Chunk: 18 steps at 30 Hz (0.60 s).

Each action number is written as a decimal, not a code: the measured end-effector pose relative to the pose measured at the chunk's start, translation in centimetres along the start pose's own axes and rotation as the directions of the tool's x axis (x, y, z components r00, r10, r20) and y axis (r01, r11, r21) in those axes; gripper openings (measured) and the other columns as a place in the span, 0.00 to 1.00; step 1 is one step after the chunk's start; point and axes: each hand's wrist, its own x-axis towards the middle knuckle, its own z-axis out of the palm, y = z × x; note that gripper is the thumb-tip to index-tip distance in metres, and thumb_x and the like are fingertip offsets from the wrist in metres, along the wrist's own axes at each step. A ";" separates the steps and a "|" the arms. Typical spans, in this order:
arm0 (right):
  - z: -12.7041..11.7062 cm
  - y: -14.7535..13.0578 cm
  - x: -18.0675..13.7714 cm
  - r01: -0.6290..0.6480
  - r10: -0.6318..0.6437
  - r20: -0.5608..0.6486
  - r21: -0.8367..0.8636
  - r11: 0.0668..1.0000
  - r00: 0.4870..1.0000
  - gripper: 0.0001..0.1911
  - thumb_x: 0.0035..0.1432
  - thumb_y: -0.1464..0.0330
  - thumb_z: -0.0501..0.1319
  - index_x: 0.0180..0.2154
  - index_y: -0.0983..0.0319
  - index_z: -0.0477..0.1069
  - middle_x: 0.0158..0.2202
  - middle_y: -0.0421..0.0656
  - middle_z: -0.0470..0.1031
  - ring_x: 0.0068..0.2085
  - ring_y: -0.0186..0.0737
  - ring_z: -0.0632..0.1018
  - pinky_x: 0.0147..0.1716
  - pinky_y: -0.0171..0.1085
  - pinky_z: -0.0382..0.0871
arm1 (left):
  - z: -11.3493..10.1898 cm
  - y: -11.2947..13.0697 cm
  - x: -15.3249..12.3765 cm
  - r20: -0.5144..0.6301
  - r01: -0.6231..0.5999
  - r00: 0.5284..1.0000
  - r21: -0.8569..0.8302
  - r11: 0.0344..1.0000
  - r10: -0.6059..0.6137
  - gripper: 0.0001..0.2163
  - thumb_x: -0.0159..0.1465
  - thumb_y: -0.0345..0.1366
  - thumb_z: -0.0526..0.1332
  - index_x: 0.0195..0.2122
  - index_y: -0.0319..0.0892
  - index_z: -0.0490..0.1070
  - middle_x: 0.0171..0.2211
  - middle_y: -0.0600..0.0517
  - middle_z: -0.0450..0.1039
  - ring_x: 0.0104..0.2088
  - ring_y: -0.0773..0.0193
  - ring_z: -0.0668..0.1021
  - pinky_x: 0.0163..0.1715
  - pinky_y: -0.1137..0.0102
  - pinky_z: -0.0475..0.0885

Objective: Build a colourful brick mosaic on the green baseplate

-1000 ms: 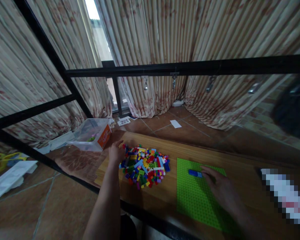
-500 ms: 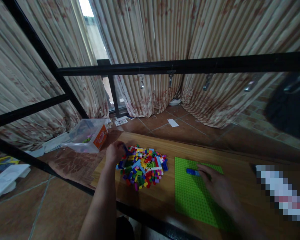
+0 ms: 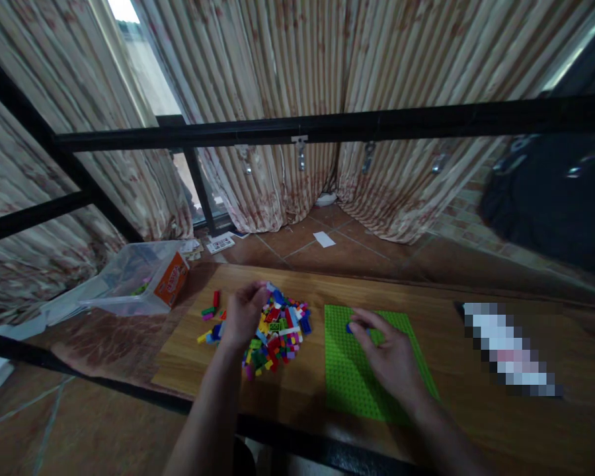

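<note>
My left hand [image 3: 246, 312] is over the upper left of a pile of small building bricks [image 3: 276, 340] in many colours. Its fingers are pinched together at the pile's edge; a small pale or blue piece shows by the fingertips, too blurred to tell if it is held. On the right, my right hand [image 3: 389, 350] is above a green studded baseplate [image 3: 350, 387]. Thumb and forefinger close around a blue brick [image 3: 350, 328] on the plate's upper part; the hand hides most of it.
A clear plastic box [image 3: 133, 274] with an orange label stands left of the wooden tabletop [image 3: 188, 357]. A few bricks [image 3: 210, 307] lie apart at the pile's left. A blurred-out object [image 3: 508, 350] is at right. A black metal bar [image 3: 327, 125] crosses behind, before curtains [image 3: 287, 66].
The view has shifted to the right. My left hand has moved rightward across the pile's top, uncovering loose bricks at left. My right fingers have come over the blue brick, covering most of it.
</note>
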 end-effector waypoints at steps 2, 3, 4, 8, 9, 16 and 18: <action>1.0 -1.3 -0.5 0.008 -0.010 0.023 0.078 0.997 1.000 0.22 0.57 0.57 0.61 0.51 0.58 0.71 0.45 0.47 0.78 0.42 0.43 0.79 0.45 0.44 0.73 | 3.5 -0.3 -1.6 0.025 0.101 0.995 -0.146 0.984 -0.098 0.12 0.53 0.39 0.64 0.36 0.37 0.75 0.27 0.53 0.76 0.28 0.67 0.76 0.33 0.73 0.71; 1.4 -1.8 -0.7 0.007 -0.010 0.029 0.105 0.994 1.000 0.23 0.56 0.58 0.62 0.53 0.58 0.69 0.46 0.47 0.77 0.42 0.43 0.79 0.44 0.44 0.73 | 5.1 -0.5 -2.4 0.047 0.153 0.988 -0.187 0.970 -0.147 0.12 0.53 0.39 0.64 0.36 0.37 0.75 0.27 0.53 0.75 0.28 0.67 0.76 0.33 0.72 0.71; 1.7 -2.1 -0.8 0.005 -0.008 0.023 0.125 0.992 1.000 0.25 0.55 0.58 0.63 0.54 0.58 0.68 0.47 0.47 0.77 0.41 0.42 0.78 0.44 0.44 0.73 | 6.6 -0.8 -3.2 0.080 0.195 0.980 -0.200 0.960 -0.182 0.12 0.54 0.39 0.64 0.37 0.38 0.75 0.27 0.53 0.75 0.29 0.66 0.77 0.33 0.72 0.72; 1.9 -2.0 -0.7 -0.003 0.010 -0.042 0.162 0.987 0.999 0.22 0.56 0.59 0.63 0.52 0.58 0.70 0.46 0.47 0.77 0.43 0.42 0.78 0.45 0.42 0.72 | 10.7 -1.5 -5.6 0.122 0.163 0.983 -0.221 0.961 -0.139 0.09 0.56 0.36 0.61 0.35 0.38 0.75 0.30 0.50 0.76 0.31 0.67 0.76 0.34 0.73 0.71; 1.7 -1.8 -0.6 -0.006 0.017 -0.068 0.167 0.986 0.998 0.20 0.57 0.60 0.62 0.50 0.59 0.71 0.46 0.46 0.77 0.43 0.42 0.78 0.45 0.42 0.71 | 11.2 -1.6 -6.0 0.138 0.157 0.982 -0.219 0.963 -0.128 0.08 0.56 0.35 0.61 0.34 0.38 0.75 0.31 0.50 0.76 0.32 0.66 0.76 0.35 0.73 0.71; 0.1 -0.7 0.1 -0.054 0.056 -0.010 0.128 0.990 0.998 0.19 0.60 0.61 0.58 0.51 0.60 0.71 0.46 0.47 0.78 0.43 0.43 0.78 0.45 0.42 0.70 | 11.2 -1.5 -6.3 0.332 0.120 0.940 -0.102 0.988 -0.080 0.18 0.56 0.35 0.63 0.48 0.41 0.72 0.43 0.47 0.76 0.37 0.64 0.77 0.39 0.70 0.72; 0.0 -0.5 0.1 -0.071 0.069 0.015 0.130 0.989 0.997 0.20 0.59 0.61 0.58 0.52 0.60 0.70 0.46 0.47 0.78 0.43 0.43 0.78 0.44 0.42 0.71 | 10.9 -1.5 -6.1 0.433 0.063 0.900 -0.041 0.997 -0.040 0.16 0.58 0.37 0.62 0.48 0.42 0.73 0.44 0.48 0.76 0.38 0.63 0.77 0.39 0.70 0.72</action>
